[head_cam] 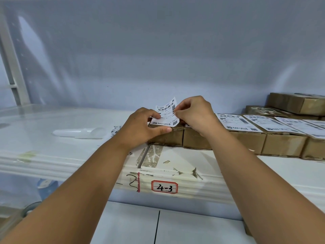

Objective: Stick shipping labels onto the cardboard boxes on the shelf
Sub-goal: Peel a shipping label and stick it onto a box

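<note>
On the shelf (70, 155), seen from the head view, both hands are working over the leftmost cardboard box (167, 137). The left hand (144, 125) is pinching the shipping label (166, 111) down against the box top, and the right hand (193, 115) is pinching its right edge. Light, floppy and probably sticky, it is curling upward, so the edges look like the safest hold.

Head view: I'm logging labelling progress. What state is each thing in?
shipping label, curled upward, lower edge on the leftmost box
leftmost box, closed, label not yet flat
left hand, holds the label's left side
right hand, pinches the label's right edge
boxes to the right, closed, labels flat on top
</note>
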The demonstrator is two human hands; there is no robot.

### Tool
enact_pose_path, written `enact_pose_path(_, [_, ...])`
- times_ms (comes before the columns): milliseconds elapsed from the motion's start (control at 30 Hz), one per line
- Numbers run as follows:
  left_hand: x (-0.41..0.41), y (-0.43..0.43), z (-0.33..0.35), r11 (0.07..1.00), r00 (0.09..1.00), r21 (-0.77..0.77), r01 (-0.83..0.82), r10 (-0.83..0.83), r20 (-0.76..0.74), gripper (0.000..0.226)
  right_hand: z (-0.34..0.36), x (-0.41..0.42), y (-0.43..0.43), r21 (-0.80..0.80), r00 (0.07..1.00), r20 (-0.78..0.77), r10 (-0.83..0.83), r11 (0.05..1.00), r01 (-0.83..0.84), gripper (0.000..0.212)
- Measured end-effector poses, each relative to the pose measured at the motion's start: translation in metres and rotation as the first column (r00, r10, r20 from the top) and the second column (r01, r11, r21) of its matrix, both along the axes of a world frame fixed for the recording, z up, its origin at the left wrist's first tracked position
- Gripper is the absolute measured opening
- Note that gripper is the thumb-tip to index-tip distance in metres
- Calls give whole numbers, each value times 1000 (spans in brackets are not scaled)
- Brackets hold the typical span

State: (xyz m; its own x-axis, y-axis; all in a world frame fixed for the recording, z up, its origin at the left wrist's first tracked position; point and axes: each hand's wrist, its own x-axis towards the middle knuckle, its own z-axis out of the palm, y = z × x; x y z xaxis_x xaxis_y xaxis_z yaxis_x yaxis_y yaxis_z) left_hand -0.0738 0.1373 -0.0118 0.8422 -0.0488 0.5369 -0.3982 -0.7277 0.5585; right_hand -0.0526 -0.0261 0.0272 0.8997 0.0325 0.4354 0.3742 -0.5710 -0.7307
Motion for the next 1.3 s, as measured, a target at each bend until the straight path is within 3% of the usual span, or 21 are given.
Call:
enact_pose_path(400, [4, 1, -2, 999, 1000, 48, -1, -1, 26, 46, 0, -5, 0, -144, 998, 59, -23, 989, 32, 14])
enact_pose_path(900, [4, 1, -3, 999, 1000, 49, 1, -2, 30, 42, -4, 2, 3, -176, 994, 111, -1, 984, 20, 11])
enact_pose_path(1300, [3, 0, 0, 1000, 1000, 5, 13, -13, -23, 26, -13, 4, 9, -387, 974, 223, 25, 920, 65, 17])
